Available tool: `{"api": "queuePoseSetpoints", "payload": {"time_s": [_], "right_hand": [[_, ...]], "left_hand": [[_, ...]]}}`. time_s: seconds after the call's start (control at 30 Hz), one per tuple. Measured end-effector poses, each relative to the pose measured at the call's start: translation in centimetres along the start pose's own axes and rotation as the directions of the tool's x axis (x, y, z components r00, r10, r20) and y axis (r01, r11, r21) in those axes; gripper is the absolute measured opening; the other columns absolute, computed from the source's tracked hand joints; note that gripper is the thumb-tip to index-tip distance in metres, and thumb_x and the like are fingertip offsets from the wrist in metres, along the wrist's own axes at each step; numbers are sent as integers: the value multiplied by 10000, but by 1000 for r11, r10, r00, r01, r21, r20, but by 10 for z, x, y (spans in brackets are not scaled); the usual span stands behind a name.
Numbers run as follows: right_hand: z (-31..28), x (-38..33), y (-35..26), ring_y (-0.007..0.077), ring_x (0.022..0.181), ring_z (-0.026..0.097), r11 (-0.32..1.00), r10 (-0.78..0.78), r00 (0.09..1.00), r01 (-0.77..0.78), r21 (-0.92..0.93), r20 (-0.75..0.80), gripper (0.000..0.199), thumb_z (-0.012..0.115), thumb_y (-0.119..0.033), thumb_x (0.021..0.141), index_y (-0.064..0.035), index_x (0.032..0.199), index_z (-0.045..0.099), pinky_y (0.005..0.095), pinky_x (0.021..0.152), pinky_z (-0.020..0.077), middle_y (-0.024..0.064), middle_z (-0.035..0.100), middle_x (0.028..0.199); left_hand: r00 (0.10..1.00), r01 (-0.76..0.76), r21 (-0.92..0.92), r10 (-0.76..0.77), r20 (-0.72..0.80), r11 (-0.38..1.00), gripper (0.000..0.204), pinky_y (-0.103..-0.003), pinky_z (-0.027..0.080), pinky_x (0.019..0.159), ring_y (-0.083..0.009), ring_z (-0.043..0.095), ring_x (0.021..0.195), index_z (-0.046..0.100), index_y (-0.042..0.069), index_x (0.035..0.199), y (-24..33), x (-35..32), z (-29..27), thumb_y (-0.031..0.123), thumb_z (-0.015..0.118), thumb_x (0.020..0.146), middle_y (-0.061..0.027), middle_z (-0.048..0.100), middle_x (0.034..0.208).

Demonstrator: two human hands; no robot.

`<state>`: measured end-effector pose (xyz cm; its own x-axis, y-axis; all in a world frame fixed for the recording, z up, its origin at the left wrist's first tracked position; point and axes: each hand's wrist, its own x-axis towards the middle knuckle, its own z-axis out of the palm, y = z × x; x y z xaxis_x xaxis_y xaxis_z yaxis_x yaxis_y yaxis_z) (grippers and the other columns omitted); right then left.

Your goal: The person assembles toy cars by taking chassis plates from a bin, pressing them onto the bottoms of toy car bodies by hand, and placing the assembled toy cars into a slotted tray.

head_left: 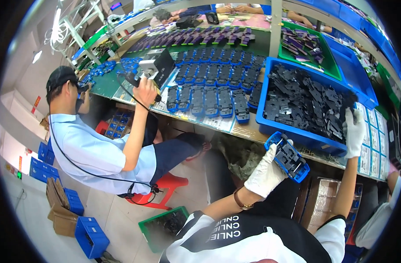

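My left hand (266, 176), in a white glove, grips a blue toy car body (288, 158) whose underside, fitted with a black chassis, is turned up. My right hand (355, 131), gloved too, is at the right end of a large blue bin (297, 133). Its fingers are bent against the black plastic chassis parts (303, 98) heaped in that bin. What those fingers hold, if anything, cannot be made out. Left of the bin, rows of blue car bodies with black undersides (211, 101) lie on the workbench.
To my left a seated person (104, 144) holds a corded tool (134, 79) over the bench, beside a grey box-shaped device (156, 65). Behind stand a green tray of purple parts (336, 65) and a shelf post (276, 30). A green crate (150, 236) sits on the floor.
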<state>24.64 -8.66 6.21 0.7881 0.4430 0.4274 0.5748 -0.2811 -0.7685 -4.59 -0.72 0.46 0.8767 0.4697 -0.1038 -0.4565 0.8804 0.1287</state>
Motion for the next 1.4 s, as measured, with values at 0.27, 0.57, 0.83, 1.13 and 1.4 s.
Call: {"api": "queuePoseSetpoints", "payload": {"time_s": [0.27,0.57,0.83,1.13,1.4], "right_hand": [[66,-127,-69,123,878,598,422,362,880,-449,788,308,191,619,-140,921,-37,1077,582,329,794,532,36,614,1043],[60,-154,-52,144,987,602,703,241,918,-388,596,314,523,779,-209,799,-20,1224,540,288,846,508,80,626,1109],[40,-112,-53,329,1039,581,538,-719,539,831,-140,439,555,776,-214,610,-115,1134,625,449,898,464,113,605,1170],[25,-146,-63,319,910,623,861,-506,863,506,-59,19,405,728,-115,714,-43,1108,669,379,817,487,149,666,1078],[45,-181,-90,278,998,616,717,-607,754,656,-235,253,492,788,-268,666,-126,1118,653,488,963,388,106,651,1088]], "left_hand": [[996,-23,27,21,88,999,588,-552,420,1022,-340,523,1212,474,146,1351,-2,-5,20,471,614,881,-87,542,1319],[998,-66,61,67,-12,996,584,-532,439,1005,-308,540,1186,484,141,1345,8,-11,13,513,571,903,-110,558,1261],[998,-54,65,57,-39,996,609,-523,420,1019,-318,536,1176,516,142,1318,8,-15,8,555,588,876,-97,563,1246],[978,-203,18,204,-43,979,682,-519,390,1037,-315,517,1195,527,138,1293,6,-6,-10,645,568,838,-87,564,1271],[966,-260,7,260,-17,966,716,-438,410,1046,-272,518,1195,471,105,1327,-7,-3,-13,649,523,864,-103,537,1302]]}}
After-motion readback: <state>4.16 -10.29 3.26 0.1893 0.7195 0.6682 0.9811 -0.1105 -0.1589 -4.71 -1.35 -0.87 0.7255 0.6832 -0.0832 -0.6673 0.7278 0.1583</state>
